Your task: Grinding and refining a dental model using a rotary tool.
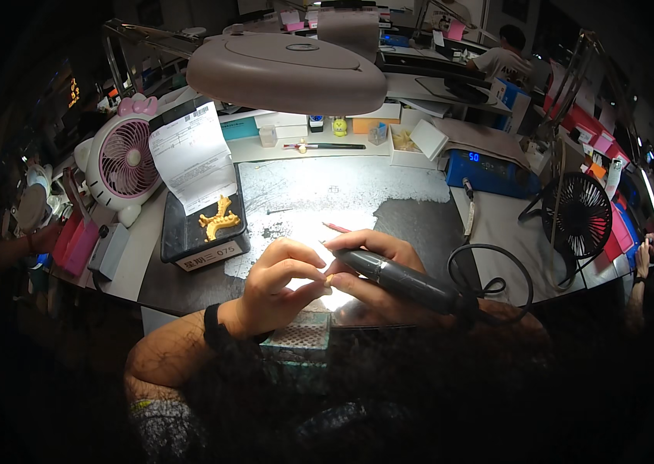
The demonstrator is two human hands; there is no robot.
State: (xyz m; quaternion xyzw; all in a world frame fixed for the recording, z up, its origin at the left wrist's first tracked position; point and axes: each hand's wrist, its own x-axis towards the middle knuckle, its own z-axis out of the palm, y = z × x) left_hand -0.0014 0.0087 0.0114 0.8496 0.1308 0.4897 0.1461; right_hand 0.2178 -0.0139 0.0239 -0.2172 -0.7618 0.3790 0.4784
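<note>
My right hand (pixel 385 255) is closed around a dark grey rotary handpiece (pixel 412 283), whose slim tip points toward my left fingers. A cable runs from its back end. My left hand (pixel 283 280), with a black band at the wrist, pinches a tiny yellowish piece (pixel 330 279). The fingertips of both hands meet around this piece and cover most of it. Beyond them a thin reddish stick (pixel 334 227) lies on the brightly lit mat. To the left stands a black tray (pixel 204 253) with a yellow dental model (pixel 220 220) and a printed paper slip (pixel 191 158) in it.
A large lamp head (pixel 288 76) hangs over the bench. At left stands a pink-and-white fan (pixel 130 158); at right, a blue control box (pixel 489 172) and a black fan (pixel 577 214). A perforated box (pixel 296 335) sits below my hands. Another person (pixel 508 58) sits at the far right.
</note>
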